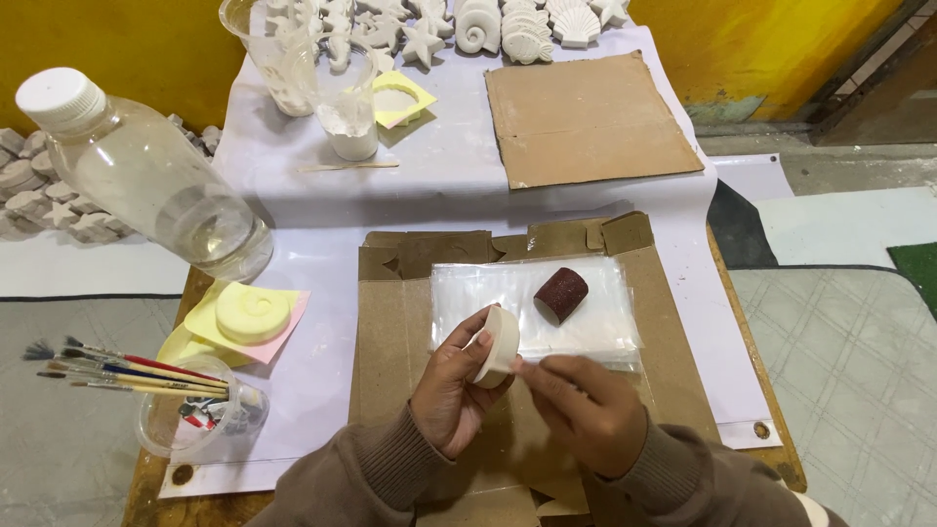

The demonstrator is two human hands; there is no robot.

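My left hand (451, 388) holds a small round white plaster piece (499, 344) on edge above a flattened brown cardboard sheet (390, 337). My right hand (583, 407) has its fingers pinched together, with the fingertips touching the lower edge of that piece. Just beyond the hands lies a clear plastic bag (595, 312) on the cardboard, and a dark red cylindrical block (560, 294) rests on the bag.
A clear plastic bottle (166, 185) stands at the left. A pale yellow shell mould (254, 312) lies on paper. Several paintbrushes (127, 376) rest across a clear cup (200, 420). Two plastic cups (346, 102), a cardboard piece (590, 122) and white plaster shells (527, 29) lie farther back.
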